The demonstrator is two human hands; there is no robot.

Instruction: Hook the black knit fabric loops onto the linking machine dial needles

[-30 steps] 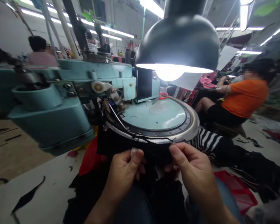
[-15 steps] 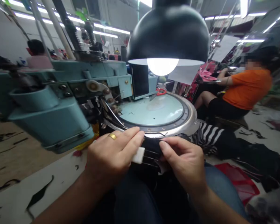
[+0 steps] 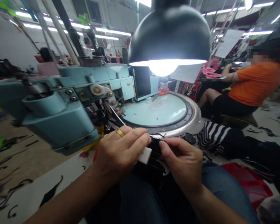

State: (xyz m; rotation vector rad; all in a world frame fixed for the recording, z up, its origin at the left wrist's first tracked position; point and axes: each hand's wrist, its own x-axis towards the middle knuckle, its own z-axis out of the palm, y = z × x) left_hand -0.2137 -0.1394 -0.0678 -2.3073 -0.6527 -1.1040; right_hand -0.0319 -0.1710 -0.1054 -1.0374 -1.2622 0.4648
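Both hands are at the near rim of a round linking machine dial [image 3: 163, 134], with its fine metal points along the edge. Black knit fabric [image 3: 156, 145] hangs from those points, between my hands. My left hand [image 3: 123, 149], wearing a gold ring, has its fingers closed together over the fabric's left part. A white block [image 3: 145, 155] sticks out from under its palm; what it belongs to is hidden. My right hand [image 3: 183, 158] pinches the fabric edge between thumb and bent forefinger, just below the rim.
A lit lamp [image 3: 170, 40] hangs low over the dial plate. Red-handled scissors [image 3: 163, 91] lie on the plate's far side. The machine's teal housing [image 3: 60, 124] stands at left. Striped black-and-white fabric [image 3: 212, 133] lies right. A person in orange [image 3: 256, 82] sits beyond.
My left hand has moved right, closer to my right hand, narrowing the strip of fabric between them. The right hand keeps its pinch. The view has turned slightly left.
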